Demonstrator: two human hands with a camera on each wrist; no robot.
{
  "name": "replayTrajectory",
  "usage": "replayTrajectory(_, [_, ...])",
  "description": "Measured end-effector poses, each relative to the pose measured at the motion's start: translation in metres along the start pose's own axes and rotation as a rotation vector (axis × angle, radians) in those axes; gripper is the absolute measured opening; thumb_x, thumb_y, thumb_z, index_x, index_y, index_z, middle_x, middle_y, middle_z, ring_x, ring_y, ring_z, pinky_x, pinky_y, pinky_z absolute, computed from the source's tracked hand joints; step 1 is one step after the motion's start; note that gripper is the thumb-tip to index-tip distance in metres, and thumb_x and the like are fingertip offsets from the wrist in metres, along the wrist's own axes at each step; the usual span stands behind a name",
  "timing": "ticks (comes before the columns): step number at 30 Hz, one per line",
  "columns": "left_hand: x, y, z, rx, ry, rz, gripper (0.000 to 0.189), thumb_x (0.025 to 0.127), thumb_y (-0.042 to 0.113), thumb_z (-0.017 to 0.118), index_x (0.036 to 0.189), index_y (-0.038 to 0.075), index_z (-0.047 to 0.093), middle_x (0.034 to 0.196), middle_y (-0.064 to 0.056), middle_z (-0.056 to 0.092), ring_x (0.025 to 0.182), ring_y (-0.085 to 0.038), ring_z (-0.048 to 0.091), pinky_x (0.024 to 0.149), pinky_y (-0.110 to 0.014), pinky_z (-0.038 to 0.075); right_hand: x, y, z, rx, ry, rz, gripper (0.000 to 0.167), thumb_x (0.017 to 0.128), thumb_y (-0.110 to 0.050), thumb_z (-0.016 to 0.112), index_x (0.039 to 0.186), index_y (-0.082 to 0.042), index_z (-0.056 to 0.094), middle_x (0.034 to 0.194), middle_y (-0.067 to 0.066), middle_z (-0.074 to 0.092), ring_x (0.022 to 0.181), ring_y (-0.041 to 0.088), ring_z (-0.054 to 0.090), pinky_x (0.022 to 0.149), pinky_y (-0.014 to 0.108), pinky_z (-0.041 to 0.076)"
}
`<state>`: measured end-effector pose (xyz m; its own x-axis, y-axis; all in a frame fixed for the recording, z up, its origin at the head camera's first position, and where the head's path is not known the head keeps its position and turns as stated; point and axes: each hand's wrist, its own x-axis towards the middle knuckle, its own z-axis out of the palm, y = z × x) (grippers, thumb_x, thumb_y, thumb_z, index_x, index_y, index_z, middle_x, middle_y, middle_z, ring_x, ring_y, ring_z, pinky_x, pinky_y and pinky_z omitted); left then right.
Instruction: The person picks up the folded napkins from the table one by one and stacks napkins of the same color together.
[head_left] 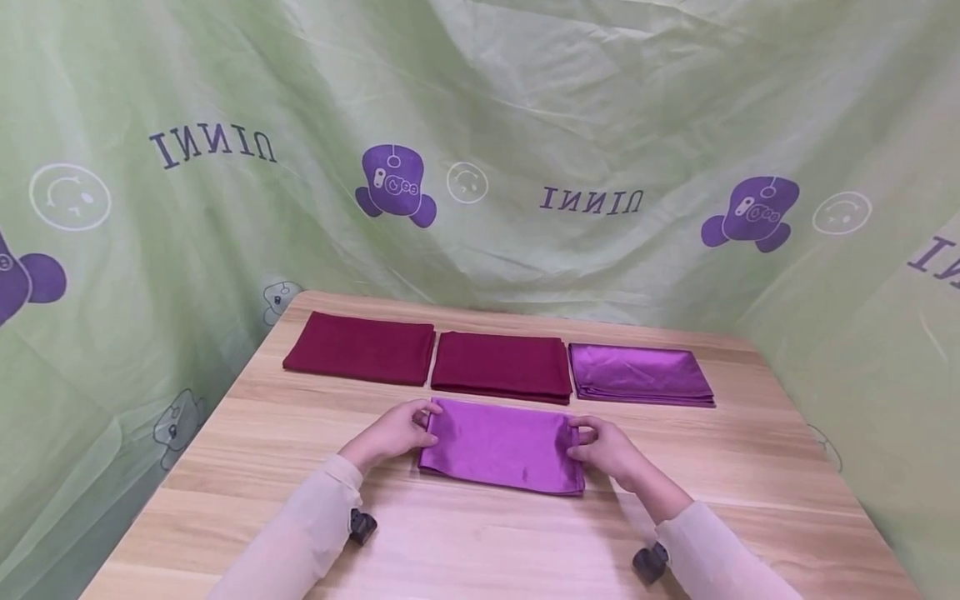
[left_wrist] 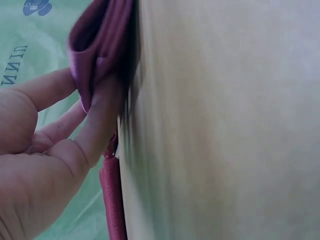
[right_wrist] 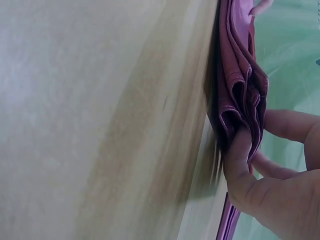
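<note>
A folded purple satin cloth [head_left: 498, 446] lies flat in front of me, nearer than a row of other folded cloths. My left hand [head_left: 393, 433] pinches its left edge, the thumb on the table side and fingers on the upper face. At the opposite edge my right hand [head_left: 611, 454] holds the same cloth between thumb and fingers. In the right wrist view, the right thumb presses into the stacked layers of the cloth [right_wrist: 240, 85]. The left wrist view shows a rounded fold of the cloth [left_wrist: 82, 50] at the left fingertips. Whether the cloth is slightly raised I cannot tell.
Behind it stand in a row a dark red folded cloth [head_left: 360, 348] at left, a second dark red cloth [head_left: 501, 367] in the middle and another purple folded cloth [head_left: 637, 372] at right. The wooden table [head_left: 480, 550] ends at a green printed curtain [head_left: 510, 275].
</note>
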<state>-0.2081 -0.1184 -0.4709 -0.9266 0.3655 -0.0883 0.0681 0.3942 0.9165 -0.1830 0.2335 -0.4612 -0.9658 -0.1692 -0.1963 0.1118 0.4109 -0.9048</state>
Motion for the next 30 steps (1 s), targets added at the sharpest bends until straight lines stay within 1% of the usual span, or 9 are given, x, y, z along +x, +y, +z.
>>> replayTrajectory(2, [-0.001, -0.001, 0.001, -0.059, -0.008, -0.008, 0.045, 0.079, -0.009, 0.071, 0.121, -0.01, 0.057, 0.096, -0.015, 0.059, 0.083, -0.021, 0.059, 0.074, -0.033, 0.054, -0.001, 0.0, 0.0, 0.002, -0.009, -0.001, 0.05, 0.078, 0.013, 0.067, 0.124, 0.017, 0.05, 0.09, 0.017, 0.064, 0.075, 0.019, 0.062, 0.066, 0.034, 0.056])
replayTrajectory(5, [-0.001, -0.002, 0.001, -0.122, -0.021, -0.011, 0.044, 0.081, -0.008, 0.07, 0.122, -0.012, 0.055, 0.098, -0.017, 0.059, 0.083, -0.021, 0.061, 0.076, -0.034, 0.055, -0.001, 0.001, 0.002, -0.008, -0.01, -0.005, 0.047, 0.077, 0.014, 0.067, 0.122, 0.014, 0.053, 0.088, 0.015, 0.062, 0.072, 0.018, 0.059, 0.062, 0.032, 0.055])
replayTrajectory(9, [0.0, -0.004, 0.002, -0.158, -0.029, -0.012, 0.043, 0.082, -0.006, 0.07, 0.122, -0.011, 0.055, 0.099, -0.017, 0.058, 0.082, -0.019, 0.061, 0.076, -0.032, 0.054, -0.002, 0.001, 0.005, 0.009, 0.011, -0.009, 0.047, 0.076, 0.015, 0.068, 0.121, 0.011, 0.055, 0.09, 0.016, 0.057, 0.073, 0.019, 0.056, 0.059, 0.029, 0.053])
replayTrajectory(14, [0.002, -0.003, 0.001, -0.207, -0.051, -0.015, 0.045, 0.082, -0.008, 0.068, 0.125, -0.009, 0.055, 0.103, -0.016, 0.056, 0.081, -0.019, 0.063, 0.075, -0.031, 0.055, -0.001, 0.002, 0.005, 0.079, 0.032, -0.013, 0.049, 0.076, 0.015, 0.066, 0.124, 0.01, 0.054, 0.095, 0.016, 0.054, 0.078, 0.019, 0.054, 0.058, 0.026, 0.051])
replayTrajectory(16, [0.002, -0.001, 0.001, -0.22, -0.062, -0.002, 0.045, 0.082, -0.009, 0.068, 0.126, -0.008, 0.055, 0.106, -0.017, 0.056, 0.083, -0.02, 0.064, 0.076, -0.032, 0.056, -0.001, 0.001, 0.003, 0.107, 0.03, -0.007, 0.05, 0.078, 0.015, 0.064, 0.126, 0.01, 0.053, 0.097, 0.015, 0.052, 0.079, 0.019, 0.053, 0.057, 0.026, 0.05])
replayTrajectory(20, [0.004, 0.005, 0.001, -0.164, -0.046, 0.061, 0.045, 0.082, -0.004, 0.072, 0.126, -0.004, 0.058, 0.121, -0.019, 0.055, 0.09, -0.022, 0.065, 0.076, -0.033, 0.055, 0.0, -0.002, -0.003, 0.134, 0.035, 0.0, 0.049, 0.08, 0.014, 0.063, 0.128, 0.01, 0.052, 0.1, 0.016, 0.051, 0.078, 0.018, 0.053, 0.055, 0.025, 0.048])
replayTrajectory(23, [0.007, 0.009, 0.004, -0.135, -0.029, 0.082, 0.046, 0.083, 0.0, 0.074, 0.126, 0.001, 0.059, 0.126, -0.017, 0.056, 0.091, -0.022, 0.065, 0.074, -0.032, 0.055, 0.001, -0.004, -0.01, 0.164, 0.039, -0.003, 0.048, 0.083, 0.012, 0.061, 0.13, 0.01, 0.05, 0.104, 0.018, 0.05, 0.078, 0.017, 0.055, 0.058, 0.026, 0.051])
replayTrajectory(27, [0.014, 0.014, 0.009, -0.195, -0.026, 0.066, 0.049, 0.083, -0.001, 0.072, 0.129, 0.002, 0.057, 0.119, -0.017, 0.059, 0.09, -0.023, 0.065, 0.073, -0.034, 0.054, 0.003, -0.007, -0.022, 0.225, 0.042, -0.018, 0.049, 0.085, 0.01, 0.06, 0.133, 0.011, 0.047, 0.109, 0.019, 0.048, 0.08, 0.015, 0.057, 0.063, 0.027, 0.054])
replayTrajectory(30, [0.02, 0.02, 0.012, -0.24, -0.019, 0.058, 0.05, 0.083, -0.003, 0.071, 0.131, 0.001, 0.055, 0.118, -0.019, 0.059, 0.094, -0.025, 0.065, 0.075, -0.034, 0.055, 0.004, -0.008, -0.032, 0.246, 0.045, -0.032, 0.051, 0.087, 0.009, 0.061, 0.134, 0.011, 0.045, 0.111, 0.018, 0.046, 0.08, 0.013, 0.056, 0.065, 0.026, 0.053])
